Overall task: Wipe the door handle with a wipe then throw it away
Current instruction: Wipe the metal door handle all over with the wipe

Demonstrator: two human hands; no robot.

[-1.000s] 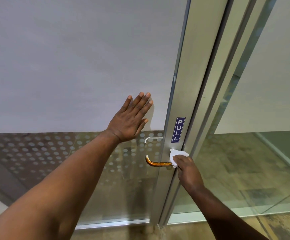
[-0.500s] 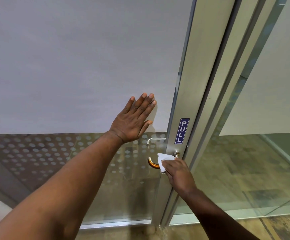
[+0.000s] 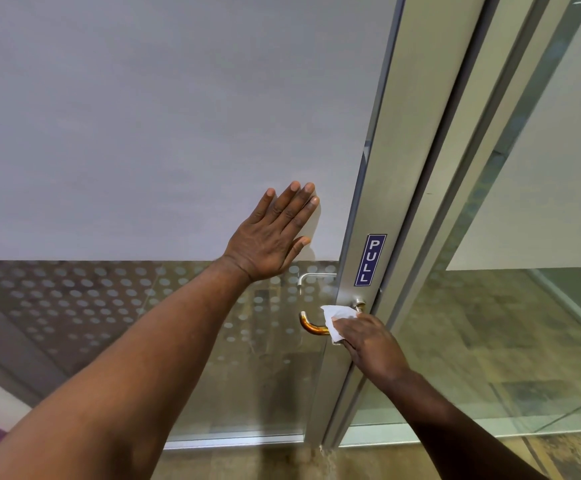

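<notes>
Frosted glass fills most of the view, with a metal door frame (image 3: 403,188) carrying a PULL sign (image 3: 370,260). Pressed flat on the glass, the left hand (image 3: 271,237) has its 5 fingers extended and close together. Lower down, the right hand (image 3: 368,341) clamps a white wipe (image 3: 338,320) around the door handle (image 3: 311,327), whose long axis runs leftward from those fingers (its curved free end showing bare), so the right hand is the nearer one.
</notes>
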